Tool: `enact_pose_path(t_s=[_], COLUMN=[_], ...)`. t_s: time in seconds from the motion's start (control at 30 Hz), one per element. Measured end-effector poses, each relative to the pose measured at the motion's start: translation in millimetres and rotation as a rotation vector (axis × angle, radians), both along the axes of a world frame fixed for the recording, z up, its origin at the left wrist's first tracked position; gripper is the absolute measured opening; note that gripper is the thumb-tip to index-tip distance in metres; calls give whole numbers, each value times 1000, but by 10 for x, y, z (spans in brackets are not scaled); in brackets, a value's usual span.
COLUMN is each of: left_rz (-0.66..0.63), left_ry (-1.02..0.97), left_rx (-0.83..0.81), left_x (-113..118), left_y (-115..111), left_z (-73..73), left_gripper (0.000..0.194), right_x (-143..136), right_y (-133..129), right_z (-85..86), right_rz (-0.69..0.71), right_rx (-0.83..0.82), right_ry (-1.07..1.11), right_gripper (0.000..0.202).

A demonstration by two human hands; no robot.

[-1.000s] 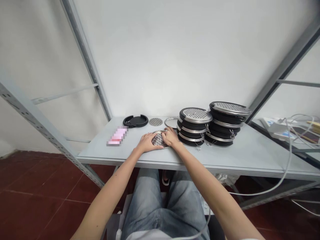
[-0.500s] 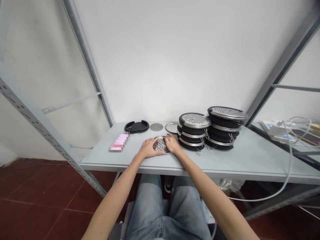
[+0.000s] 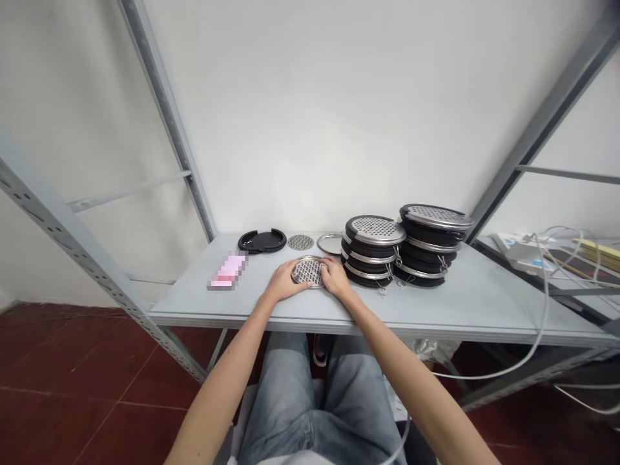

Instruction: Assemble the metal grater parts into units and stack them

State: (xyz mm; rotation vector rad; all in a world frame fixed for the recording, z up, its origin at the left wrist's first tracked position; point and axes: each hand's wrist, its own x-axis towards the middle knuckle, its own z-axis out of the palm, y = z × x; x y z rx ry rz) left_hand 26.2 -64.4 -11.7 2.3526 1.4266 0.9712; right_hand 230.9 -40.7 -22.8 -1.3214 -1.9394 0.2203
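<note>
The left hand (image 3: 285,281) and right hand (image 3: 335,276) had their fingers on opposite edges of the perforated disc (image 3: 309,272), flat on the bench (image 3: 465,303). The ring (image 3: 330,244) lay at the disc's one o'clock.

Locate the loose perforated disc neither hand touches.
In the head view, the loose disc lies at the back of the table, between the black holder, left, and the metal ring, right.

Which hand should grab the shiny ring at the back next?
Probably the right hand: it's closest to the ring, just beyond its fingers. The left hand is farther, across the holey disc.
</note>
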Motion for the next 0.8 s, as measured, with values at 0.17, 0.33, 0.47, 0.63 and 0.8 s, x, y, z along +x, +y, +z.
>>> enact_pose_path(t_s=[0.17,0.33,0.47,0.63,0.8], left_rz=[28,20,67,6,-2], left_ry=[3,76,160,131,91], left_rx=[-7,-41,-86,-25,4], left_x=[-1,13,34,39,33], left_y=[21,-3,-24,-32,-46], left_z=[-31,-12,11,47,62], left_gripper=[80,95,108,95,91], right_x=[-29,-34,-29,-28,-46], right_y=[15,21,24,25,14], right_z=[-11,-14,-15,-8,-6], right_rz=[-85,-20,-26,-27,-75], right_rx=[-2,-29,-24,-43,-95], right_ry=[-106,-126,-116,-109,-159], right_gripper=[37,34,30,32,46])
